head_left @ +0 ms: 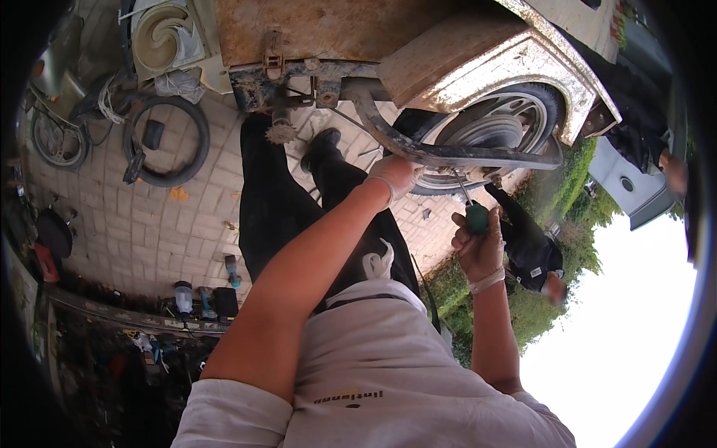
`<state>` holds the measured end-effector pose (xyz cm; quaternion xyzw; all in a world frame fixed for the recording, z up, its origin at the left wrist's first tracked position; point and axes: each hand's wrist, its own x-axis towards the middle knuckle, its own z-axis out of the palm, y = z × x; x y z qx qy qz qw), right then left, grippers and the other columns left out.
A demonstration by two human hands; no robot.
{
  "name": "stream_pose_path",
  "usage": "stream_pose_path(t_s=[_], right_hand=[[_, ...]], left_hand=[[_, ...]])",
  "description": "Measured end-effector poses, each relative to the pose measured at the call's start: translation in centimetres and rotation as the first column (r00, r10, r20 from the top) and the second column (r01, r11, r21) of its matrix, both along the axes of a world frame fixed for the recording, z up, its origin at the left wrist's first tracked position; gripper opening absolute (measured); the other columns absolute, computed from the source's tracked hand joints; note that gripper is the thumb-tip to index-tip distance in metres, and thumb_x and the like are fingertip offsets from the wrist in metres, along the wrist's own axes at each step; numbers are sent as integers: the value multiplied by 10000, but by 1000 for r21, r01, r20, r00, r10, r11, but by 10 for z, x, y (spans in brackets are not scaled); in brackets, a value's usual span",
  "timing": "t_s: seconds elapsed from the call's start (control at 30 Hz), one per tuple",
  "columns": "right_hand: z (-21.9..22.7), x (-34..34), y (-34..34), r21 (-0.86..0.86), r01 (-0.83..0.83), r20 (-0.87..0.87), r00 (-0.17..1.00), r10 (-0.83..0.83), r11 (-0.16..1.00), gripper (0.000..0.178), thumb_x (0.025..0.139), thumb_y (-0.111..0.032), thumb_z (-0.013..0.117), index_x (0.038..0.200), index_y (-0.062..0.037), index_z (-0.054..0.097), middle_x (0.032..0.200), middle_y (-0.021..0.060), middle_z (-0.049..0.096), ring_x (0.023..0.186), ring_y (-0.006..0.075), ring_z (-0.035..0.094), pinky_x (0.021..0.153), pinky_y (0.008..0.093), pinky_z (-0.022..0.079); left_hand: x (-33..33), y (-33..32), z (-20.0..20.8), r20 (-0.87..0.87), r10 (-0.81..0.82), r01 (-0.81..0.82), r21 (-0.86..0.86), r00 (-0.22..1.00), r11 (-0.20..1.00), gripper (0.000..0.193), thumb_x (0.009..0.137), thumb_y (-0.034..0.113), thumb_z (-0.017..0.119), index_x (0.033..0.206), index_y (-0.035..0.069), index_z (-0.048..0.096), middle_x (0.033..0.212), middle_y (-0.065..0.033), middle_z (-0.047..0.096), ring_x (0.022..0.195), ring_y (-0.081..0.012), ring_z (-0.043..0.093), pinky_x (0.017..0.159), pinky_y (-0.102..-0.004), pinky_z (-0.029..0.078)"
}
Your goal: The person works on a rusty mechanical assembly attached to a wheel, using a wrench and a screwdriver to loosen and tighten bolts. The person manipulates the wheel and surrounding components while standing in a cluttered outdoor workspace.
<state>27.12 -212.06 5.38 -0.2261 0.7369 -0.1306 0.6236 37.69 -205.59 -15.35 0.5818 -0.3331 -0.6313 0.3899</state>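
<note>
My right hand [479, 252], in a thin pale glove, is closed round the green handle of a screwdriver [476, 218]. Its metal shaft points away from me, and the tip meets small fittings under a curved dark metal bar [448, 154]. Close to the left of that tip, my left hand [397, 176], also gloved, is bunched against the bar's underside. Its fingertips are partly hidden, so what they pinch cannot be made out. Just behind the bar is a spoked wheel [515, 119] with a black tyre, beneath a worn, rusty metal fender [455, 67].
A loose tyre [196, 142] and a wheel [60, 138] lie on the brick paving at the left. Power tools [205, 299] stand along a ledge at lower left. A person in dark clothes [534, 246] is beyond the wheel; another person [635, 112] is far right.
</note>
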Motion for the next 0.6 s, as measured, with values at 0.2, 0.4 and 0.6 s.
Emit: stream_pose_path(t_s=[0.2,0.4,0.6], right_hand=[[-7,-4,9,-53,-986,-723,145,676,155,452,885,-172,647,1280,-47,468,1125,146,547,890,222,561,760,314,487],[-1,4,0,-52,-128,-77,989,124,990,374,938,-363,552,1172,-74,524,905,111,590,548,115,457,464,228,364],[-7,8,4,-139,-461,-357,849,390,876,387,937,-425,535,1134,-93,542,854,102,605,476,111,415,420,230,351]], left_hand=[[5,-1,1,31,-19,20,-32,999,999,417,961,408,407,1062,91,658,989,-192,654,926,-382,604,849,-445,456],[3,1,3,30,3,-3,-2,1000,1000,396,959,389,416,1081,87,640,1004,-191,651,946,-375,600,839,-450,461],[4,19,18,54,51,-55,61,997,997,227,909,193,487,1039,48,604,916,-205,642,888,-390,602,779,-463,468]])
